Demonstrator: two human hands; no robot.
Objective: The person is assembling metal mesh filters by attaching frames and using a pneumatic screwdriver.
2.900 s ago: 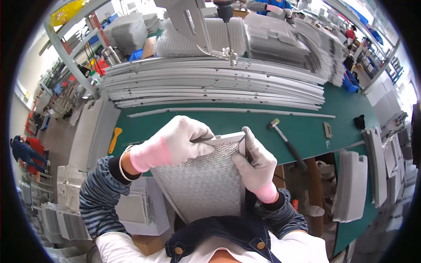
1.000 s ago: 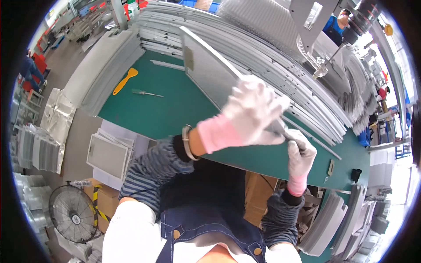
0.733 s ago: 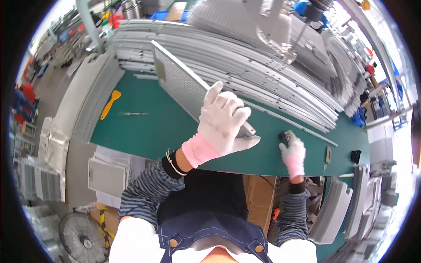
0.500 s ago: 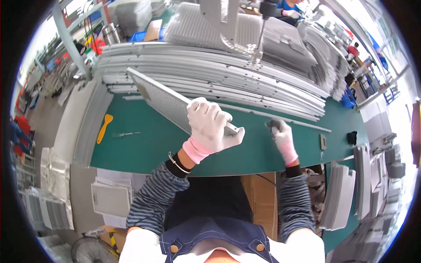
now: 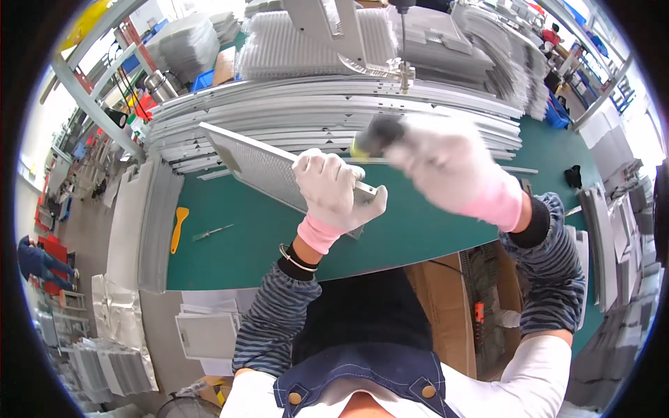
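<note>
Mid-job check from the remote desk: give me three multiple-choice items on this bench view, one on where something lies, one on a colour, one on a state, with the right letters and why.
1. Where does the yellow scraper lie?
A. on the green mat's left part
B. on top of the stacked panels
C. in the right hand

2. What colour are the glove cuffs?
A. blue
B. pink
C. black

3. What is the state of the mesh filter panel?
A. lying flat under the stack
B. leaning against the cardboard box
C. held by the left hand, one end raised off the mat

Answers: 1 A, it rests on the green mat near its left edge, beside a small screwdriver. 2 B, both wrists show pink cuffs. 3 C, the left hand has its grip on the panel's near end; the right hand, blurred, holds a dark-handled tool.
</note>
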